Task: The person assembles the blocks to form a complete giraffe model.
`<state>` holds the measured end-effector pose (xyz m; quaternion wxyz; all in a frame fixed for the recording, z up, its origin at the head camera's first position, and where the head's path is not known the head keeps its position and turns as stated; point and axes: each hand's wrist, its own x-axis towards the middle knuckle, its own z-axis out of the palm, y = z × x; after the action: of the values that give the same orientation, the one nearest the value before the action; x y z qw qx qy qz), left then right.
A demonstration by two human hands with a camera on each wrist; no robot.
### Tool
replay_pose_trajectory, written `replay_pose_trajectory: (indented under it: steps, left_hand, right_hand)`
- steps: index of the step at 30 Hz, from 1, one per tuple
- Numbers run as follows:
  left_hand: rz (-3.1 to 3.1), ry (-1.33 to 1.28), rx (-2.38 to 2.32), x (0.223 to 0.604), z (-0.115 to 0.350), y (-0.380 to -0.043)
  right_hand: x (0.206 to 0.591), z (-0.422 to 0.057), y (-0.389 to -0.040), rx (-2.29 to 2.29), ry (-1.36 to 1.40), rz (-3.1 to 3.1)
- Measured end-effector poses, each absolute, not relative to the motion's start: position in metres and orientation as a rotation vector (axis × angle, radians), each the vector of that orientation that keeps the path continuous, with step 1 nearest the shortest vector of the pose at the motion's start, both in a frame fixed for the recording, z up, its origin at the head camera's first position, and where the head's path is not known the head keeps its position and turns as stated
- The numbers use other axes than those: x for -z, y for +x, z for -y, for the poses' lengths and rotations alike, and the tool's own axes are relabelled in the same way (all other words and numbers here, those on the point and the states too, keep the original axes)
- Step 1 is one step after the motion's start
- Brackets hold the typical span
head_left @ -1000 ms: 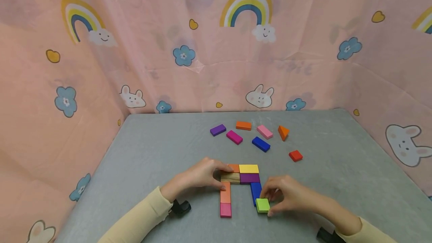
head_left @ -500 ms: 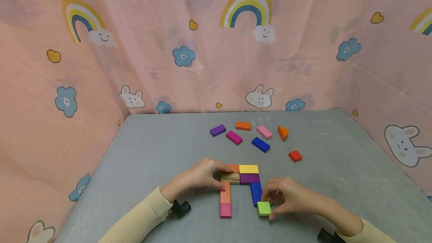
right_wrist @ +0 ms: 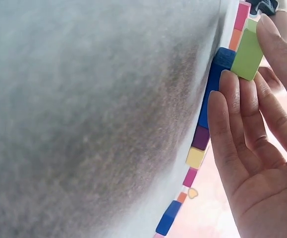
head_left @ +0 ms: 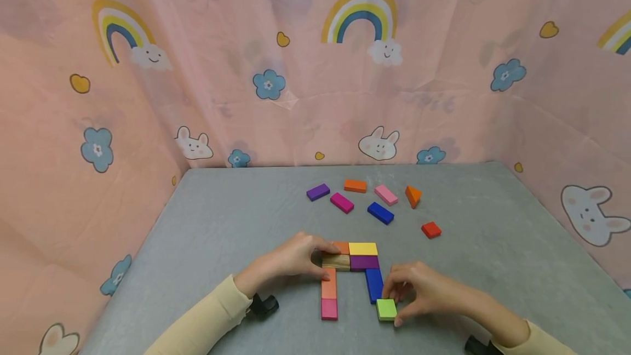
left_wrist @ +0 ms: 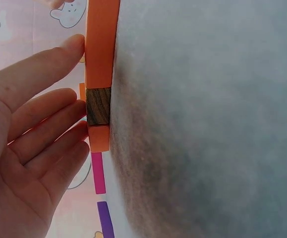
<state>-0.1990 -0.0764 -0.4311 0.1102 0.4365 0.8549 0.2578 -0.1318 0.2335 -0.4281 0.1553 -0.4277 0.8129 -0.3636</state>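
Flat colored wooden blocks form a three-sided outline in the head view. My right hand [head_left: 426, 292] pinches a lime-green block [head_left: 386, 309] between thumb and fingers at the near end of a blue block [head_left: 374, 285]. In the right wrist view the green block [right_wrist: 247, 55] looks raised above the blue one. My left hand [head_left: 293, 259] rests its fingertips on the far orange block [head_left: 342, 247], its thumb touching the near orange block [head_left: 328, 287]. Between them lies a brown wood-grain block [head_left: 336, 261], partly covered. Its neighbors are yellow [head_left: 362, 249], purple [head_left: 364, 263] and pink [head_left: 329, 309] blocks.
Loose blocks lie farther back on the grey table [head_left: 236, 212]: purple [head_left: 318, 192], magenta [head_left: 342, 202], orange [head_left: 355, 185], light pink [head_left: 386, 194], blue [head_left: 380, 213], an orange triangle [head_left: 413, 196] and red [head_left: 431, 229]. A printed curtain [head_left: 315, 108] surrounds the table.
My right hand has shifted slightly toward the near edge with the green block, uncovering more of the blue block's near end. The left hand stays in place.
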Motion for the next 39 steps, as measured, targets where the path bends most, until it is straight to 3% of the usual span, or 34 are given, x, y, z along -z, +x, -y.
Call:
replay_pose_trajectory:
  steps: [39]
  left_hand:
    - [-2.518, 1.281, -0.765, 0.4321, 0.0757, -0.1992]
  right_hand:
    - [0.4315, -0.2381, -0.1320, 0.927, -0.982, -2.338]
